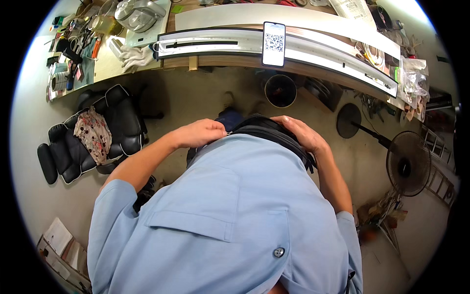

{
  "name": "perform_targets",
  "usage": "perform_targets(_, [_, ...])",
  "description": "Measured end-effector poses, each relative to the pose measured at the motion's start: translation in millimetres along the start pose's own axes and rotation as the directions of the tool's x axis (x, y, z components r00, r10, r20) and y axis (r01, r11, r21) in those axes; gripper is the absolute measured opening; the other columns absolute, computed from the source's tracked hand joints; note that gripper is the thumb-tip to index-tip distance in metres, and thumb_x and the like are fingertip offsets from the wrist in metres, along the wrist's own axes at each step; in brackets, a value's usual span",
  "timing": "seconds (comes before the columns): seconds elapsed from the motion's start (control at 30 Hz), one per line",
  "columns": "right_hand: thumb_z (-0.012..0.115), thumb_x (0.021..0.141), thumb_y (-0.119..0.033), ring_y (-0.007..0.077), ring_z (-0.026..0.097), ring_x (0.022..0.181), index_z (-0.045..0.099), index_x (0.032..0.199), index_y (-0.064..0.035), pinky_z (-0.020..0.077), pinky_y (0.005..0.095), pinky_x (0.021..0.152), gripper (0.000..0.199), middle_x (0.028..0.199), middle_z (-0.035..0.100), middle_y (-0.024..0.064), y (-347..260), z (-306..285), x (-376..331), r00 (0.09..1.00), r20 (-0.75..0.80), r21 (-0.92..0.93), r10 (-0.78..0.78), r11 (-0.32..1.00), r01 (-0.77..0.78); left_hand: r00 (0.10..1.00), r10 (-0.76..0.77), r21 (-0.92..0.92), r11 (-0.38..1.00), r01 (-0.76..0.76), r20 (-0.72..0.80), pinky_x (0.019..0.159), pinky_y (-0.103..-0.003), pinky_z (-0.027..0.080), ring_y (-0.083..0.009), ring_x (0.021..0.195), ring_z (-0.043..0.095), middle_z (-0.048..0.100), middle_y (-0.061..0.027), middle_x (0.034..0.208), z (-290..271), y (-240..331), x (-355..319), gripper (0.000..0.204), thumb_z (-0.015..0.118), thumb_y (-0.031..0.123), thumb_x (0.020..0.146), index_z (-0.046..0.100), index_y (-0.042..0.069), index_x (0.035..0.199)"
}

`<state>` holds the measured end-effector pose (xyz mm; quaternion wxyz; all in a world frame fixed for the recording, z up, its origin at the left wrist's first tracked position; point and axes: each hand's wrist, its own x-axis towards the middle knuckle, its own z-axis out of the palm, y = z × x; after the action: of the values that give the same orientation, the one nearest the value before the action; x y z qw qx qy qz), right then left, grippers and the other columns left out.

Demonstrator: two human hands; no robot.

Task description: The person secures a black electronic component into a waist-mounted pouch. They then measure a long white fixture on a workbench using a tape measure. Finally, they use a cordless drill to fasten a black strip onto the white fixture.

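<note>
A black waist bag (262, 128) sits against my waist, just beyond the hem of my light blue shirt (230, 215). My left hand (200, 133) pinches a small metal zipper pull at the bag's left end. My right hand (299, 132) lies curled over the bag's right side and holds it. The lower part of the bag is hidden by my shirt.
A long workbench (235, 61) ahead carries white panels (313, 46), an upright phone (273, 44), gloves and tools at the left. A black office chair (93, 137) with a floral cloth stands left. A round bin (280, 90) is under the bench; a floor fan (406, 164) is at the right.
</note>
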<state>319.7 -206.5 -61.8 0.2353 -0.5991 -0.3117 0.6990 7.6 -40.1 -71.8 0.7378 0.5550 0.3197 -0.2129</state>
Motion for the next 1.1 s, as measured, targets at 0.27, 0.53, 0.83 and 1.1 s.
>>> perform_targets(0.27, [0.04, 0.104, -0.062, 0.0242, 0.059, 0.125, 0.061, 0.141, -0.0077, 0.0418, 0.0353, 0.109, 0.069, 0.134, 0.065, 0.0125, -3, 0, 2, 1.0, -0.002, -0.013, -0.025, 1.0, 0.025, 0.933, -0.32, -0.737, 0.59, 0.331, 0.163, 0.036, -0.02, 0.026, -0.0067, 0.042, 0.038, 0.058, -0.0009, 0.06, -7, 40, 30, 0.024, 0.057, 0.019, 0.096, 0.065, 0.003, 0.081])
perform_targets(0.53, [0.037, 0.107, -0.056, 0.0232, 0.051, 0.133, 0.056, 0.145, -0.0049, 0.035, 0.0366, 0.114, 0.066, 0.142, 0.058, 0.0129, 13, -15, 17, 0.98, 0.171, 0.408, 0.105, 0.897, -0.167, 0.961, -0.275, -0.376, 0.892, 0.252, -0.008, 0.04, -0.021, 0.029, -0.0066, 0.046, 0.047, 0.064, -0.0037, 0.066, 20, 109, 76, 0.026, 0.056, 0.02, 0.098, 0.068, 0.0, 0.086])
perform_targets(0.83, [0.056, 0.099, -0.032, 0.0103, 0.058, 0.096, 0.072, 0.11, -0.007, 0.0434, 0.0262, 0.086, 0.031, 0.107, 0.068, 0.0001, 44, -17, -1, 1.0, -0.003, 0.457, 0.03, 0.889, -0.025, 0.948, -0.297, 0.46, 0.862, 0.213, 0.117, 0.045, -0.028, 0.032, -0.011, 0.051, 0.05, 0.064, -0.0018, 0.067, 83, 175, 126, 0.035, 0.059, 0.034, 0.09, 0.07, 0.004, 0.078])
perform_targets(1.1, [0.062, 0.099, -0.026, 0.0113, 0.062, 0.098, 0.071, 0.121, -0.0019, 0.0484, 0.0268, 0.088, 0.034, 0.109, 0.072, 0.0021, 107, -11, -54, 0.984, -0.146, 0.377, -0.106, 0.913, 0.155, 0.902, -0.339, 0.707, 0.705, 0.055, 0.268, 0.054, -0.032, 0.046, -0.016, 0.062, 0.062, 0.07, -0.0064, 0.076, 128, 166, 160, 0.039, 0.054, 0.034, 0.087, 0.073, 0.0, 0.083])
